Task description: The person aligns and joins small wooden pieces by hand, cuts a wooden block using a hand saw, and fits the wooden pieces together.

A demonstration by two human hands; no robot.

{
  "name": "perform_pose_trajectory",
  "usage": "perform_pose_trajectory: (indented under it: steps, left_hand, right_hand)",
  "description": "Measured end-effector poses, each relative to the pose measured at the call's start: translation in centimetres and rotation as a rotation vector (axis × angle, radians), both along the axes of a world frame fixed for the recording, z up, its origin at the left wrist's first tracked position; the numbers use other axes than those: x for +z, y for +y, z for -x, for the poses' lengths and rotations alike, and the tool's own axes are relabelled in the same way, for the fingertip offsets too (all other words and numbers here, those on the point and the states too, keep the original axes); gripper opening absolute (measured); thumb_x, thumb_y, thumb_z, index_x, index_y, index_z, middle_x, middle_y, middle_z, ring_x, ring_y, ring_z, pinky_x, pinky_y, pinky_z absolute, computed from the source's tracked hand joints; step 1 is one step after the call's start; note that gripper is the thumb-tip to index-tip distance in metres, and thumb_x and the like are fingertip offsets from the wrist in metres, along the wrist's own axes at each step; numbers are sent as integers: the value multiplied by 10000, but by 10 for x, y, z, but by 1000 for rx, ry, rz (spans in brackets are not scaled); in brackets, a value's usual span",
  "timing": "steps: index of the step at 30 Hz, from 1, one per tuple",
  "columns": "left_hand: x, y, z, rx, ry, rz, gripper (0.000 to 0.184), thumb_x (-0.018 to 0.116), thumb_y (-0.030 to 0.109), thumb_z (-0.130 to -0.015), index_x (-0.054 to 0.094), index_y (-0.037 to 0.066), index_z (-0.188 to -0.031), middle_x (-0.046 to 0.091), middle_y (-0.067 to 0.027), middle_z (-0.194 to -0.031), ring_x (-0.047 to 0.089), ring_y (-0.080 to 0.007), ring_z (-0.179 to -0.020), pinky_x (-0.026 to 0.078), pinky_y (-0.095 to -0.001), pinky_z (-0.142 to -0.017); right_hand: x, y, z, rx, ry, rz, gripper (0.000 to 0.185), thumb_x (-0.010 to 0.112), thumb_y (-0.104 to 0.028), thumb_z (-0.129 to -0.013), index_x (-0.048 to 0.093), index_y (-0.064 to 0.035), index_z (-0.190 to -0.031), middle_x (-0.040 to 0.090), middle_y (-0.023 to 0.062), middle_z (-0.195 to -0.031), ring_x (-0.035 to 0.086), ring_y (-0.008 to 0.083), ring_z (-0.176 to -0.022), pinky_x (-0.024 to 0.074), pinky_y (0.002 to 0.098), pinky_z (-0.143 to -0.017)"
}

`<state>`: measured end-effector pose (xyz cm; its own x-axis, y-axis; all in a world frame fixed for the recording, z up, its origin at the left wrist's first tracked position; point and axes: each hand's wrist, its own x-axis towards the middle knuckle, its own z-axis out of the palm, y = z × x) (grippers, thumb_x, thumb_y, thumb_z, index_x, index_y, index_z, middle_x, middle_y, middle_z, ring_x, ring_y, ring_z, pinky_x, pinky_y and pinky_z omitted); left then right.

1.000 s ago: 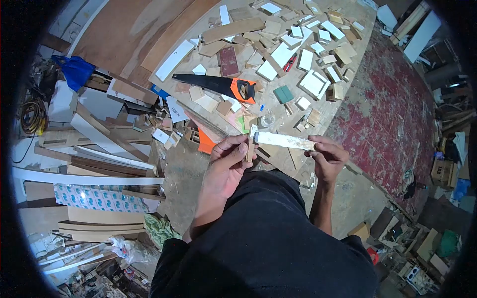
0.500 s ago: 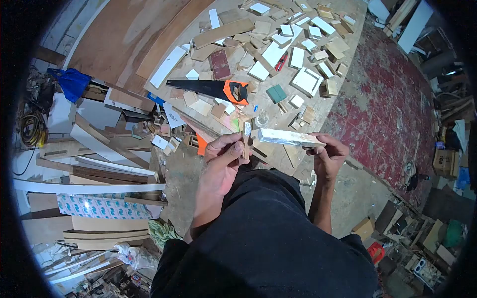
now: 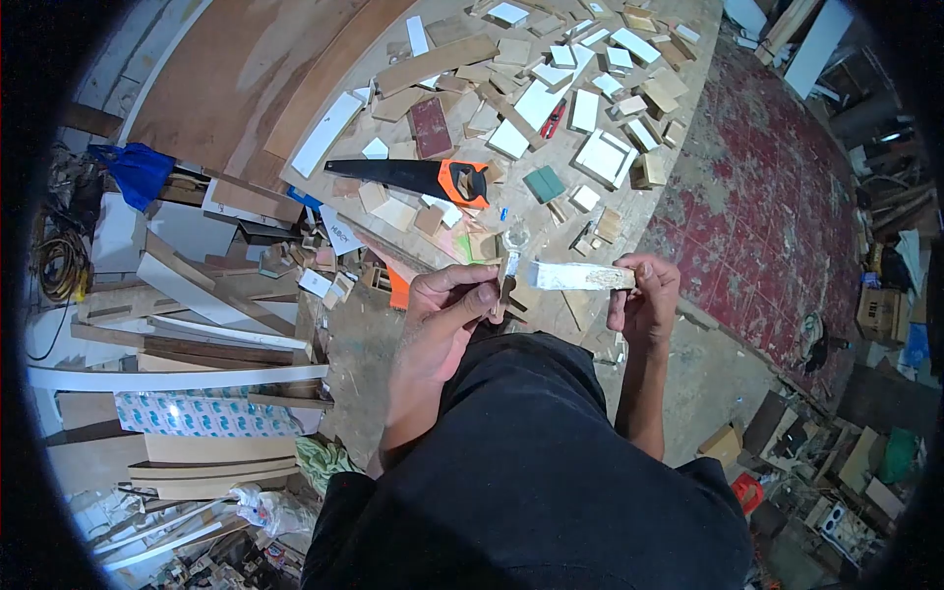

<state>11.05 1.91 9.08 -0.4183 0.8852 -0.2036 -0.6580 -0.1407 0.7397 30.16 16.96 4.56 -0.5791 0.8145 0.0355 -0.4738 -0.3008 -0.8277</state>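
Observation:
Between thumb and fingers, my left hand pinches a small wood piece, held upright with a pale patch on its upper part. My right hand grips one end of a longer wood block with a whitish, rough face. The block's free end points left at the small piece, with a narrow gap between them. Both are held above the front edge of the workbench. Beyond them on the bench lie a handsaw with an orange and black handle, a green block and a clear round object.
Wood offcuts, some white-faced, cover much of the bench, with a red-handled tool among them. A dark red block lies behind the saw. Stacked boards stand at the left. Right of the bench is a worn red tiled floor.
My left hand has moved slightly right with the small piece. My right hand has turned the long block, showing more of its rough face, and shifted its grip on the end.

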Motion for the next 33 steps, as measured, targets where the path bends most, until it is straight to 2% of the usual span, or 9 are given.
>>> perform_pose_trajectory:
  steps: [5, 7, 12, 14, 17, 21, 23, 32, 33]
  left_hand:
    - [-2, 1, 2, 3, 57, -37, 216, 665, -14, -805, 647, -20, -1020, 660, -106, -871, 605, -143, -735, 497, -261, -657]
    - [-5, -1, 4, -45, 78, -23, 212, 645, -8, -811, 637, -29, -1022, 661, -146, -954, 630, -186, -829, 499, -299, -746]
    - [-8, -4, 3, -29, 76, -10, 212, 648, -3, -811, 631, -28, -1021, 660, -144, -942, 628, -195, -826, 502, -312, -749]
    - [-8, -3, 2, -11, 74, -3, 211, 649, -2, -810, 629, -28, -1019, 661, -145, -945, 629, -196, -833, 503, -317, -752]
    - [-5, 0, 0, 6, 52, -9, 193, 673, -8, -803, 650, -17, -994, 662, -99, -903, 610, -126, -780, 510, -253, -692]
    - [-3, 1, -2, -8, 35, -21, 203, 667, -8, -807, 653, -19, -1010, 664, -97, -894, 608, -126, -768, 506, -256, -692]
    - [-1, 1, -3, -12, 43, -16, 209, 667, -5, -808, 654, -19, -1017, 664, -96, -889, 604, -126, -758, 500, -256, -686]
    - [-1, -3, -1, 2, 67, -16, 221, 671, 4, -808, 652, -22, -1027, 658, -109, -867, 583, -137, -720, 486, -264, -668]
    - [-6, -3, 0, -11, 46, -40, 218, 673, 15, -806, 650, -28, -1018, 664, -129, -911, 611, -163, -775, 503, -288, -715]
  right_hand:
    - [3, -2, 2, 73, -10, 125, 309, 532, -197, -920, 622, 96, -951, 575, 146, -529, 521, 164, -338, 393, 244, -290]
    - [-3, -1, 2, 77, -13, 140, 316, 540, -207, -915, 618, 94, -971, 572, 138, -525, 516, 156, -341, 393, 241, -294]
    - [-8, -5, 5, 76, 75, 112, 347, 590, -229, -892, 604, 94, -1017, 563, 105, -522, 506, 131, -359, 402, 227, -312]
    - [-7, -7, 5, 74, -100, 31, 373, 632, -246, -872, 599, 98, -1011, 557, 83, -525, 505, 118, -372, 405, 223, -322]
    - [-5, -8, 3, 74, 5, 108, 355, 648, -227, -862, 596, 99, -994, 556, 78, -528, 503, 118, -364, 399, 225, -318]
    - [-1, -11, 3, 86, 39, 132, 337, 625, -229, -876, 597, 92, -977, 553, 80, -521, 491, 120, -344, 382, 226, -309]
    - [0, -15, 7, 47, -46, 140, 334, 615, -272, -882, 592, 58, -929, 525, 68, -493, 434, 95, -303, 327, 201, -278]
    - [-4, -20, -2, 25, -140, 155, 340, 577, -299, -906, 588, 38, -862, 493, 61, -454, 416, 100, -286, 311, 211, -264]
    - [-4, -21, -1, 26, -141, 155, 340, 577, -299, -906, 588, 38, -862, 493, 61, -454, 416, 100, -286, 311, 211, -264]
